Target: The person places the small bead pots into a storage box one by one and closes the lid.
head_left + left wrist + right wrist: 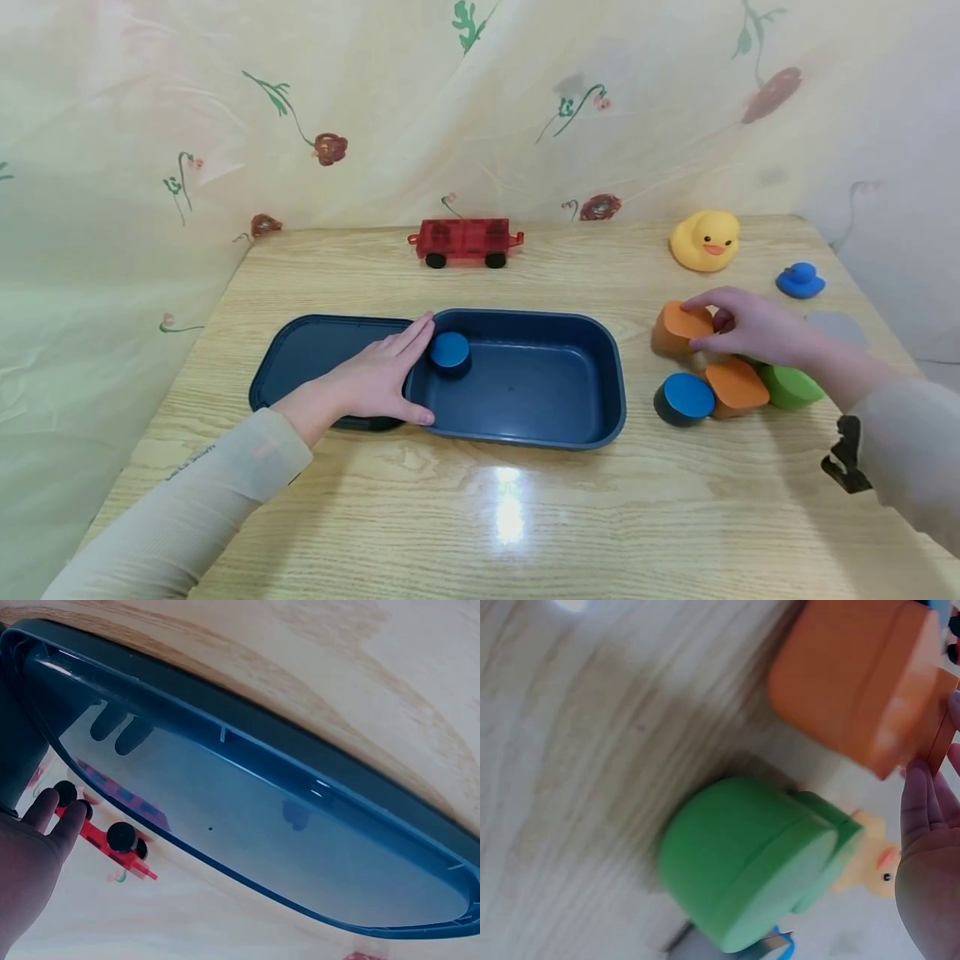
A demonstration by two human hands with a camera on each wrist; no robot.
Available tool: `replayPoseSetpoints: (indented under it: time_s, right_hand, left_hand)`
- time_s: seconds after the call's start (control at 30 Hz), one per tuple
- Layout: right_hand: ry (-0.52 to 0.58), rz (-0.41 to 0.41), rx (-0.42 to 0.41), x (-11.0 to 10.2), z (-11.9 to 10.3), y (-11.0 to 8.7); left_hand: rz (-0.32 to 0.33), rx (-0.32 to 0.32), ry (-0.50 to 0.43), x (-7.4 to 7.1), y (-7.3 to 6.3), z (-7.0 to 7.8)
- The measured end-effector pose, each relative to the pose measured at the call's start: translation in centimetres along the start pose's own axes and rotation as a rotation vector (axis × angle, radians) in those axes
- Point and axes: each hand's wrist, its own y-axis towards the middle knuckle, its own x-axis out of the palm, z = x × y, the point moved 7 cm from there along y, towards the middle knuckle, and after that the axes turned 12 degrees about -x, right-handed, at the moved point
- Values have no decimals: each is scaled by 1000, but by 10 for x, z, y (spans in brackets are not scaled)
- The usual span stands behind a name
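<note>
My left hand [382,375] rests at the left rim of a dark blue rectangular container [517,375], fingers straight and thumb spread. Inside the container, at its left end, stands a blue-topped round block [451,353]. A dark blue lid [300,358] lies partly beneath that hand and wrist; the left wrist view shows its raised edge [225,727]. My right hand [738,321] pinches an orange block [678,329] between thumb and fingers. Close in front of it are another orange block [735,386], a blue round block [684,399] and a green block [793,387].
A red toy wagon [463,240] stands behind the container. At the back right sit a yellow rubber duck [707,242] and a small blue duck [801,281]. A grey block [838,327] is partly behind the right forearm. Patterned cloth [525,108] hangs behind the table.
</note>
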Motion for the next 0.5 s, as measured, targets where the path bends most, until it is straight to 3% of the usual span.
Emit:
replayPoseSetpoints:
  time_s: [0.37,0.5]
  right_hand:
    - [5,-21,46,-16,-23,19]
    - [-11,-7,23,-23,-36,26]
  left_hand:
    - [-26,-17,0,-1,-2,0]
    - [-31,-14,-1,-2,-1,2]
